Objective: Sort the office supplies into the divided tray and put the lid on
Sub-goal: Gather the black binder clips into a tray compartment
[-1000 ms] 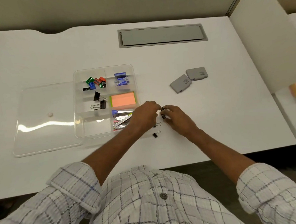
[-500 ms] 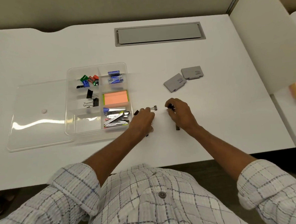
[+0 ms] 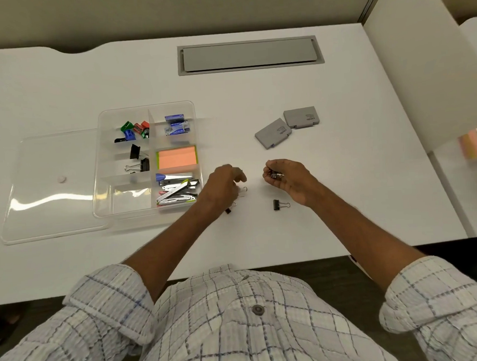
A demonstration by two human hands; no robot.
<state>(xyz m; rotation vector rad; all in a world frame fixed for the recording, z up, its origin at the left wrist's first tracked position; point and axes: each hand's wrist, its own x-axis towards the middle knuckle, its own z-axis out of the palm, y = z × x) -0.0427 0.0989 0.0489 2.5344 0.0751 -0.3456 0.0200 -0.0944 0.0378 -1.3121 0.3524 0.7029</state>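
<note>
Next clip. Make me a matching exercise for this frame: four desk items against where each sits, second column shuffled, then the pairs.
1. orange sticky-note pad
2. clear plastic lid
3. two grey flat cases
4. loose black metal binder clip

A. white table, well right of the clear divided tray
B. tray's middle right compartment
C. table, just nearer than the right hand
D. table, along the tray's left side

Pairs: 1-B, 2-D, 3-A, 4-C

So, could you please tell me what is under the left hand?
Beneath the left hand, silver wire loops poke out by the fingers and a black binder clip near the wrist; anything else is covered.
</note>
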